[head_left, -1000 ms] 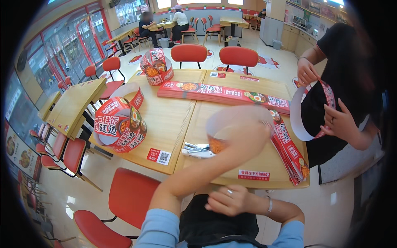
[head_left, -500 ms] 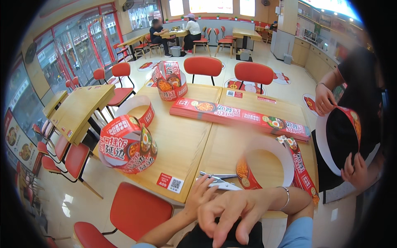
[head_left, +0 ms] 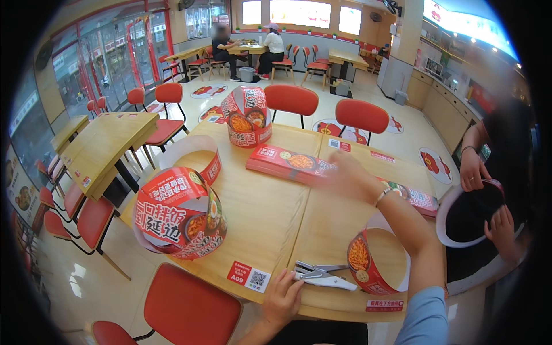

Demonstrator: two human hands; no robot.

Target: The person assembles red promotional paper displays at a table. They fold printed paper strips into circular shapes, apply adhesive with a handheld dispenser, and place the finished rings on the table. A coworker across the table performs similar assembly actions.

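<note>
My right hand (head_left: 352, 179), smeared by motion, reaches over the stack of long red printed paper strips (head_left: 282, 164); whether its fingers grip one is unclear. At the near table edge my left hand (head_left: 282, 293) lies with its fingers stretched out, fingertips beside the handle end of a silver plier-type stapler (head_left: 325, 276). The stapler's other end points at a paper ring (head_left: 368, 267), red with a noodle picture outside and white inside. My right forearm hides part of that ring. Left on the table sits a ball of interlaced red paper bands (head_left: 178, 215).
Behind that ball lies another paper ring (head_left: 195, 158), and a second red ball (head_left: 246, 118) stands farther back. At right, a co-worker's hands (head_left: 474, 172) hold a bent paper strip (head_left: 451, 224). Red chairs (head_left: 192, 299) surround the wooden table (head_left: 259, 221). Two people sit at a far table.
My right hand has moved from beside my left hand, forward over the strip stack. The loose strip by the paper ring is no longer visible. The co-worker's strip has bent into a lower loop.
</note>
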